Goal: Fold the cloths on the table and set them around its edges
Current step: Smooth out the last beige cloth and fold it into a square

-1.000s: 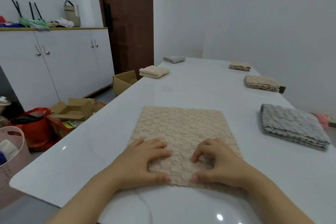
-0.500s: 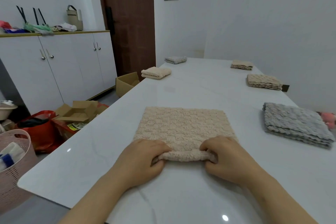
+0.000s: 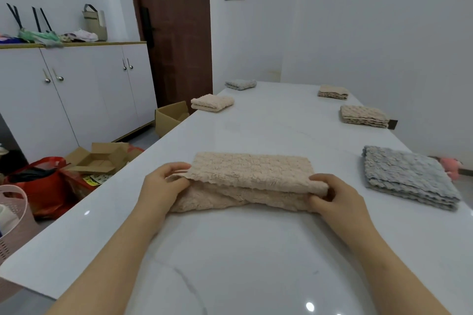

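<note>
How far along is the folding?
Done: five folded cloths line the white table: far grey cloth, cream cloth left; two beige waffle cloths, near grey cloth right. In hand: left hand and right hand grip the central beige cloth, folded once. Left: finish folding, place it at an edge.
</note>
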Demonstrator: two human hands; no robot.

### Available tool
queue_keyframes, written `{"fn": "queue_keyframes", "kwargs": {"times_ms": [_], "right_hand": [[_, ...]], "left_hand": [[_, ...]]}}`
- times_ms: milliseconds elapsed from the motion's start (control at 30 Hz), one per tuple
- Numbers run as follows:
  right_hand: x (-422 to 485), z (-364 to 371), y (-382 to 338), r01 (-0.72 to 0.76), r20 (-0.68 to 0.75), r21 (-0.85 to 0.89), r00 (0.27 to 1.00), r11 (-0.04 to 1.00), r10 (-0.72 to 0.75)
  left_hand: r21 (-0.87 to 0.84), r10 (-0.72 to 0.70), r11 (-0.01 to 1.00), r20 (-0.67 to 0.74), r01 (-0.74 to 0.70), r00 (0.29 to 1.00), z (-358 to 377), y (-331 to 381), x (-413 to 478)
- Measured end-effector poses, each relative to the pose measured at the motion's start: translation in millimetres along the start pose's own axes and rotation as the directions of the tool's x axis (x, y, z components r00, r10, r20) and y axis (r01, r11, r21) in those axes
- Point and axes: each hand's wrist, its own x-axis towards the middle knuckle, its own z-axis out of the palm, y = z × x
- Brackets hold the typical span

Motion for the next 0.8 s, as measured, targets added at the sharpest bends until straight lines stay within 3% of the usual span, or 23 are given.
{"fn": "queue_keyframes", "kwargs": {"times_ms": [133, 300, 400, 500, 567, 667, 800], "right_hand": [[1.6, 1.4, -1.7, -0.066, -0.070, 0.169, 0.994, 0.983, 0.079], [1.1, 6.5, 2.7, -0.126, 0.145, 0.053, 0.982, 0.991, 0.118], [2.6, 8.6, 5.0, -0.111, 0.121, 0.017, 0.987, 0.994, 0.108], [4.2, 7.7, 6.2, -0.126, 0.084, 0.060, 0.989, 0.990, 0.121], [4.3, 6.9, 5.7, -0.098, 0.050, 0.059, 0.994, 0.993, 0.095], [2.6, 3.8, 0.7, -0.022, -0.052, 0.057, 0.998, 0.998, 0.025], [-1.0, 0.8, -7.7, -0.021, -0.128, 0.149, 0.991, 0.989, 0.041]], "left_hand": [[0.165, 0.104, 0.982, -0.086, -0.089, 0.991, 2.8, -7.4, -1.3], [0.351, 0.069, 0.936, -0.160, -0.009, 0.985, 2.6, -10.9, -0.3], [0.454, 0.101, 0.890, -0.128, -0.032, 0.987, 0.3, -13.4, -2.1], [0.396, 0.131, 0.917, -0.218, -0.035, 0.967, -3.8, -10.8, -3.0], [0.213, 0.113, 0.975, -0.242, -0.061, 0.964, -4.9, -7.8, -4.2], [0.110, 0.123, 0.988, -0.164, -0.106, 0.979, 1.2, -6.8, -6.1], [0.320, 0.179, 0.931, 0.015, -0.174, 0.984, 9.8, -12.3, -9.4]]}}
